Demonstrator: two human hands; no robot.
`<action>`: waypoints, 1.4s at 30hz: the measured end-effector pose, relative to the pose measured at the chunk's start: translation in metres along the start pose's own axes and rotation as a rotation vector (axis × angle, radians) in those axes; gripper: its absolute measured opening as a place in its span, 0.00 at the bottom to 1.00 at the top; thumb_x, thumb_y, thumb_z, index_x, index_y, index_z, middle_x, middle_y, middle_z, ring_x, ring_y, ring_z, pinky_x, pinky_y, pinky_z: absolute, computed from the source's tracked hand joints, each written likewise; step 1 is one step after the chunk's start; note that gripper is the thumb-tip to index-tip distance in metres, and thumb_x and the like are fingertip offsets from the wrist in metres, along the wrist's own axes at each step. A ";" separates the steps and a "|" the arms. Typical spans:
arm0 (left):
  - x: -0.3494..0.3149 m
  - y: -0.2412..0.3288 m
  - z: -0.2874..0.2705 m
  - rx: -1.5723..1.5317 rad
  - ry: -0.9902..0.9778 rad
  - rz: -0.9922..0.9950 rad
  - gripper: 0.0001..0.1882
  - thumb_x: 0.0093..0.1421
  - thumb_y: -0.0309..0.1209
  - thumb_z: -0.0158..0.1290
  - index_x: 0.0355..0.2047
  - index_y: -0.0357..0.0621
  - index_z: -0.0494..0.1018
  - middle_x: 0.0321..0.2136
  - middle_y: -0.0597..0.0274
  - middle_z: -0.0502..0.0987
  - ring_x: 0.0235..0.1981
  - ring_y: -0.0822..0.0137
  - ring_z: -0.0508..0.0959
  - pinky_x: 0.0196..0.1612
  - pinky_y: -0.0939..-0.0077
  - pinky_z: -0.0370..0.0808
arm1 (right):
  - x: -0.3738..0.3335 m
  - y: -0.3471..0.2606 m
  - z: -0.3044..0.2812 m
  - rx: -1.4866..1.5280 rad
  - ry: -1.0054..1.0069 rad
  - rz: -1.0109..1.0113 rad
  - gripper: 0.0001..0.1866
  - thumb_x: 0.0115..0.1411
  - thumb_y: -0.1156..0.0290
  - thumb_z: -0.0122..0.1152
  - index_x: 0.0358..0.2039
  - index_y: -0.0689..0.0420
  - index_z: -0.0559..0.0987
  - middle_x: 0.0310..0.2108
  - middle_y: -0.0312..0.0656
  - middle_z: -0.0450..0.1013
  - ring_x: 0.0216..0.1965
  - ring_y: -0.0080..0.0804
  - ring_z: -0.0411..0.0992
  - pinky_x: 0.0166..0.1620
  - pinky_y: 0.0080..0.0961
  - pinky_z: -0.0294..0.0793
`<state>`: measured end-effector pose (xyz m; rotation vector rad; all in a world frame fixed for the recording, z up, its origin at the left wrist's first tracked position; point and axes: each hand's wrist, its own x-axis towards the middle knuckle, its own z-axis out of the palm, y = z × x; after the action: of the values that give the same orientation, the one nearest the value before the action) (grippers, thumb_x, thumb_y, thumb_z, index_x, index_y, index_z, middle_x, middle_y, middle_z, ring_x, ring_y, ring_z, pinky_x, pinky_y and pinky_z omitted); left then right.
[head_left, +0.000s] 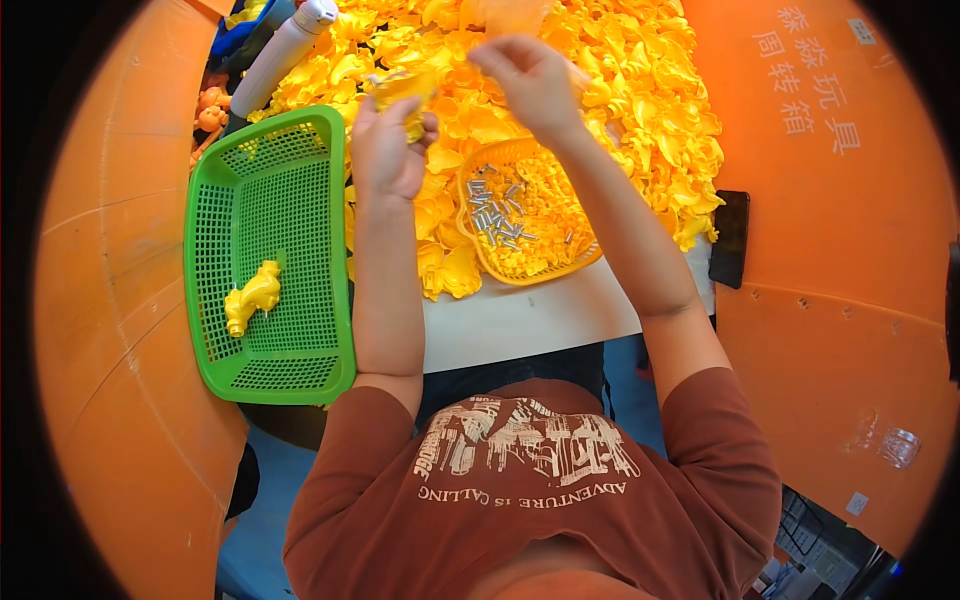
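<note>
My left hand [388, 148] is raised over the table and closed around a yellow plastic toy part [404, 88]. My right hand [530, 82] is beside it, fingers pinched together near the same part; whether a small piece sits in them I cannot tell. Below my hands lies a big heap of yellow plastic parts [640, 90]. An orange mesh basket [478, 245] holds small yellow pieces and several short metal pins [492, 215]. At my left a green mesh basket [215, 290] contains one assembled yellow toy [253, 296].
Large orange bins stand at both sides, the left bin [110, 300] and the right bin [830, 260]. A black phone [730, 238] lies at the table's right edge. A white and grey bottle [280, 52] lies at the top left. The white table edge [530, 315] is near my body.
</note>
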<state>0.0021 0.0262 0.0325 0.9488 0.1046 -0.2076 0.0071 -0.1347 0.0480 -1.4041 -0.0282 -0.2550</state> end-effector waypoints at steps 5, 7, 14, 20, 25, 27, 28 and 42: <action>0.005 0.006 -0.009 -0.134 0.208 0.111 0.14 0.54 0.23 0.48 0.41 0.46 0.61 0.33 0.58 0.71 0.25 0.64 0.73 0.27 0.71 0.71 | -0.032 0.027 0.028 -1.364 -0.659 -0.264 0.08 0.45 0.65 0.63 0.25 0.53 0.81 0.29 0.41 0.76 0.30 0.34 0.74 0.33 0.29 0.72; 0.005 0.006 -0.008 -0.175 0.208 0.088 0.15 0.54 0.24 0.49 0.41 0.46 0.60 0.35 0.58 0.69 0.27 0.61 0.73 0.29 0.67 0.71 | -0.026 0.028 0.037 -1.384 -0.732 -0.160 0.09 0.44 0.66 0.62 0.28 0.53 0.81 0.28 0.42 0.76 0.29 0.38 0.74 0.34 0.32 0.72; 0.003 -0.008 0.001 -0.212 0.083 0.006 0.15 0.56 0.26 0.49 0.42 0.47 0.60 0.36 0.61 0.70 0.30 0.62 0.73 0.33 0.66 0.70 | -0.028 -0.002 -0.008 -0.346 -0.290 0.111 0.06 0.51 0.73 0.60 0.30 0.60 0.78 0.26 0.37 0.75 0.24 0.26 0.72 0.29 0.20 0.70; -0.022 -0.019 0.039 -0.168 -0.096 -0.073 0.16 0.57 0.28 0.50 0.45 0.50 0.60 0.37 0.65 0.70 0.33 0.68 0.72 0.37 0.68 0.69 | -0.054 -0.025 -0.021 0.017 -0.101 0.003 0.07 0.56 0.75 0.58 0.34 0.64 0.75 0.27 0.38 0.74 0.27 0.18 0.70 0.31 0.16 0.70; -0.030 -0.034 0.057 -0.188 -0.006 -0.199 0.22 0.54 0.26 0.55 0.47 0.51 0.60 0.41 0.65 0.68 0.36 0.69 0.71 0.35 0.68 0.71 | -0.072 -0.016 -0.038 -0.213 -0.114 -0.103 0.09 0.52 0.76 0.62 0.33 0.64 0.75 0.27 0.37 0.74 0.30 0.19 0.72 0.31 0.15 0.71; -0.030 -0.042 0.054 -0.177 -0.068 -0.180 0.21 0.55 0.27 0.54 0.47 0.51 0.60 0.41 0.65 0.68 0.36 0.69 0.70 0.36 0.67 0.71 | -0.076 -0.025 -0.040 -0.454 -0.095 -0.184 0.09 0.53 0.76 0.61 0.35 0.65 0.75 0.27 0.36 0.74 0.32 0.19 0.72 0.31 0.15 0.71; -0.031 -0.044 0.054 -0.167 -0.130 -0.162 0.20 0.56 0.28 0.53 0.47 0.50 0.60 0.41 0.65 0.68 0.36 0.69 0.70 0.36 0.67 0.71 | -0.077 -0.029 -0.041 -0.696 -0.073 -0.262 0.10 0.53 0.76 0.60 0.36 0.65 0.75 0.28 0.36 0.74 0.33 0.19 0.72 0.32 0.15 0.71; -0.030 -0.052 0.059 -0.416 -0.153 -0.124 0.14 0.65 0.39 0.36 0.46 0.46 0.60 0.43 0.57 0.70 0.44 0.63 0.71 0.48 0.63 0.67 | -0.092 -0.042 -0.028 -0.835 0.052 -0.452 0.10 0.46 0.77 0.64 0.32 0.60 0.80 0.25 0.42 0.75 0.29 0.29 0.71 0.35 0.21 0.69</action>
<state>-0.0389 -0.0473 0.0304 0.5102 0.0617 -0.3568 -0.0939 -0.1538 0.0681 -2.2147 -0.2183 -0.7373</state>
